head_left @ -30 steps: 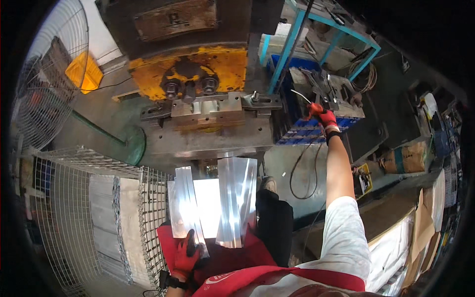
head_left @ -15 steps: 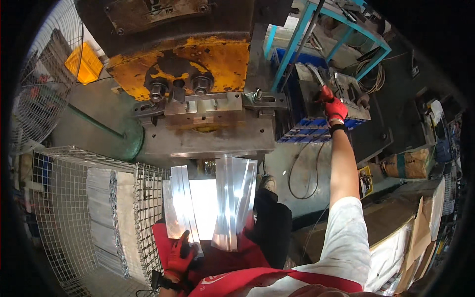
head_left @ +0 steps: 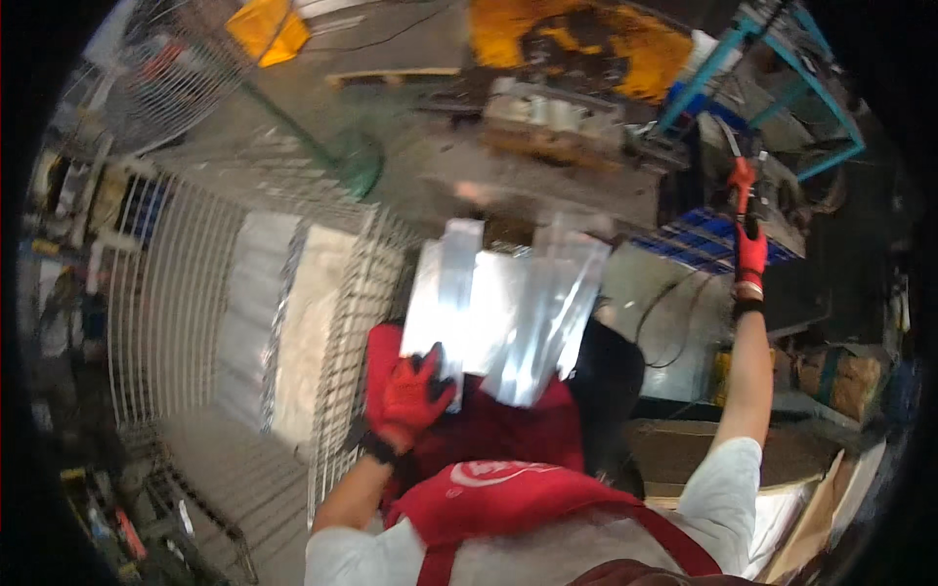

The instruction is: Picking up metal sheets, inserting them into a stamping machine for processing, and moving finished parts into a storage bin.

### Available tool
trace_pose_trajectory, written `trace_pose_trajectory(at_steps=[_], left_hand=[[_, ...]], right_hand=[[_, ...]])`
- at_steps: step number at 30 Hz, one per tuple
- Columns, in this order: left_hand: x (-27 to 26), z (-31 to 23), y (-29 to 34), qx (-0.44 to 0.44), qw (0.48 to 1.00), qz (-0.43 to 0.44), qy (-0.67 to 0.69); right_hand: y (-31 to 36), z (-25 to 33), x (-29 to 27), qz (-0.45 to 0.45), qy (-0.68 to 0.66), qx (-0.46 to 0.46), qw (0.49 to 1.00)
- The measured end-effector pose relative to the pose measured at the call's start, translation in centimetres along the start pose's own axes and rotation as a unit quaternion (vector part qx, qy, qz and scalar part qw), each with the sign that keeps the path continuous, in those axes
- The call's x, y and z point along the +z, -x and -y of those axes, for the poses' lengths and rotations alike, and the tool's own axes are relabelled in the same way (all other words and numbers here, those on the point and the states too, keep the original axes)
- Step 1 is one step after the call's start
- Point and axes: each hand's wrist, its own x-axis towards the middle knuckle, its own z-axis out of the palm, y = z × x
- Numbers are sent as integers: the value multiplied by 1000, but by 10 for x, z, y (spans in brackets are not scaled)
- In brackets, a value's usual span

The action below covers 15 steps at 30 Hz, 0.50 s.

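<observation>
Have metal strips point(head_left: 459, 259) on lap point(head_left: 513, 420), left hand point(head_left: 414, 393) resting loosely spread on near end of one. Probably light, thin, slick, easily bent; take by long edges, mind corners. With right hand point(head_left: 750, 256) out at red tool point(head_left: 742, 181) by blue crate point(head_left: 684, 242); too blurred to tell grip. Watch mesh basket point(head_left: 363, 303) close left, press point(head_left: 640, 44) ahead.

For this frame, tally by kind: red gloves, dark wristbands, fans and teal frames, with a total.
Red gloves, on the left hand and right hand: 2
Dark wristbands: 2
Fan: 1
Teal frame: 1
Total: 6
</observation>
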Motion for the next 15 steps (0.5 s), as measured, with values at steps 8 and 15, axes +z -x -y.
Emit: trace_pose_trajectory(at_steps=[8, 15], left_hand=[[52, 21, -8, 204, 969, -89, -104], [34, -37, -8, 177, 978, 28, 110]], right_hand=[[180, 181, -26, 174, -215, -1, 961], [300, 239, -43, 183, -228, 17, 956]])
